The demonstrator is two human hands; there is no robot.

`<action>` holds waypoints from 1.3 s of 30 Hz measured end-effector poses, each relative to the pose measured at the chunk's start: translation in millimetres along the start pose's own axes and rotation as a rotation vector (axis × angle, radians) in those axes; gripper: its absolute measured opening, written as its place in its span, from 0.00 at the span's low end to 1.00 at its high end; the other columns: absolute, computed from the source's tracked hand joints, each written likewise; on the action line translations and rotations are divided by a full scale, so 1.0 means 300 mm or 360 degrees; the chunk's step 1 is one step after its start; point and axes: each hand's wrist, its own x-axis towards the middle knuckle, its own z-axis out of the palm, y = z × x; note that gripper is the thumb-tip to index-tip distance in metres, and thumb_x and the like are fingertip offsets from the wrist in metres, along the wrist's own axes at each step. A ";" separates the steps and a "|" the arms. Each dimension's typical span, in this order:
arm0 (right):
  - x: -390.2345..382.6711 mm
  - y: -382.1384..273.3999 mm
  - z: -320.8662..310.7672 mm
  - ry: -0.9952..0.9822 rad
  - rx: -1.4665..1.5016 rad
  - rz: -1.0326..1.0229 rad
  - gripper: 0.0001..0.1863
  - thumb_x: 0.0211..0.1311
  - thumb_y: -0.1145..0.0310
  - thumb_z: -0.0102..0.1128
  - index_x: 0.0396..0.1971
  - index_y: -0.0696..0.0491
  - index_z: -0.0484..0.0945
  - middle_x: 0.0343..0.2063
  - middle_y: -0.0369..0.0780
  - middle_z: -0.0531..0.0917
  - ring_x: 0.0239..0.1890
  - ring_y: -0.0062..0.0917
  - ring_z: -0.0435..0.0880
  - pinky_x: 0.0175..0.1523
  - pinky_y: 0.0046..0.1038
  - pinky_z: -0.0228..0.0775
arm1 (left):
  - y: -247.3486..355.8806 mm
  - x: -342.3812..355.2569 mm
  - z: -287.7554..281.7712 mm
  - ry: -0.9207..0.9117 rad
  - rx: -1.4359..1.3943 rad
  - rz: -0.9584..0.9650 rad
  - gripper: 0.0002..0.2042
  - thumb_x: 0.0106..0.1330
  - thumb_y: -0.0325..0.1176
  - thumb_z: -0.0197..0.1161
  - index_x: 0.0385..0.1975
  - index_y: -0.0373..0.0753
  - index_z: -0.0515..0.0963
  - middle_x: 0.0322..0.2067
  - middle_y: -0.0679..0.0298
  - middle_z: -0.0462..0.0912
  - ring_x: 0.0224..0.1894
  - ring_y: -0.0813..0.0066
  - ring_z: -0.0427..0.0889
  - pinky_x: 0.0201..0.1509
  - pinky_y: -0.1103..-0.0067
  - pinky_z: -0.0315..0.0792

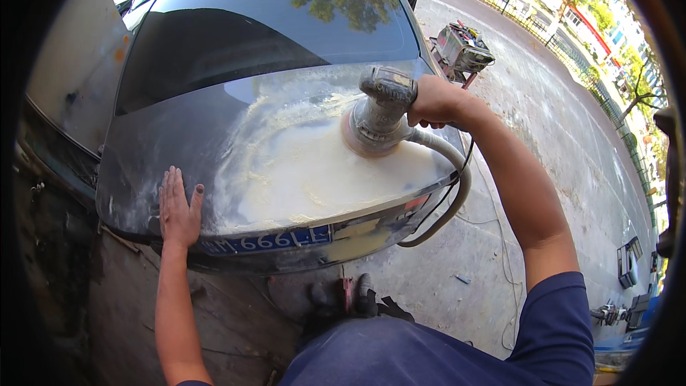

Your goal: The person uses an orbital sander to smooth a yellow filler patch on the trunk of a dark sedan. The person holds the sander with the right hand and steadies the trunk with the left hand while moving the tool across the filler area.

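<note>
My right hand [441,102] grips the handle of a dusty grey power sander [382,111]. The sander's round pad rests on cream-coloured body filler [307,164] spread over the right part of a dark car's trunk lid [179,125]. From the tool a ribbed grey hose [461,193] curves down past the rear corner, with a thin dark cable beside it. Flat on the left part of the lid lies my left hand [180,207], fingers stretched out, near the rear edge. Just below that edge is a blue license plate [268,239].
Ahead is the car's rear window [279,21]. A cart with tools [463,50] stands on the concrete at the far right. Thin cables [504,264] trail over the floor near a small blue object [463,279]. A wall panel [75,50] stands close on the left.
</note>
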 end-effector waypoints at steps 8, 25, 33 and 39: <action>-0.046 0.036 0.009 0.0006 0.0035 -0.0025 0.08 0.51 0.75 0.80 0.25 0.63 0.88 0.20 0.41 0.87 0.18 0.27 0.84 0.24 0.32 0.74 | 0.002 0.002 0.002 -0.0038 0.0036 -0.0016 0.47 0.91 0.70 0.45 0.91 0.33 0.59 0.92 0.48 0.58 0.95 0.51 0.52 0.98 0.59 0.44; -0.034 0.013 0.001 0.0033 -0.0015 -0.0014 0.09 0.53 0.73 0.80 0.26 0.63 0.88 0.21 0.42 0.87 0.19 0.27 0.85 0.25 0.32 0.76 | 0.017 -0.001 -0.014 -0.0061 0.0013 -0.0038 0.46 0.91 0.68 0.46 0.91 0.32 0.59 0.92 0.49 0.57 0.95 0.52 0.51 0.98 0.59 0.43; -0.048 0.031 0.011 0.0000 -0.0004 0.0008 0.08 0.52 0.75 0.81 0.27 0.62 0.88 0.21 0.41 0.87 0.19 0.27 0.85 0.25 0.32 0.76 | 0.013 0.001 -0.010 -0.0051 0.0007 -0.0051 0.46 0.91 0.68 0.48 0.91 0.32 0.59 0.92 0.49 0.58 0.95 0.52 0.52 0.98 0.59 0.45; -0.004 0.016 -0.007 0.0113 0.0013 0.0076 0.09 0.52 0.74 0.81 0.26 0.63 0.88 0.21 0.42 0.88 0.19 0.28 0.86 0.24 0.33 0.76 | 0.020 -0.001 -0.018 -0.0060 -0.0012 -0.0067 0.46 0.91 0.68 0.47 0.91 0.33 0.59 0.92 0.49 0.58 0.95 0.51 0.52 0.98 0.59 0.45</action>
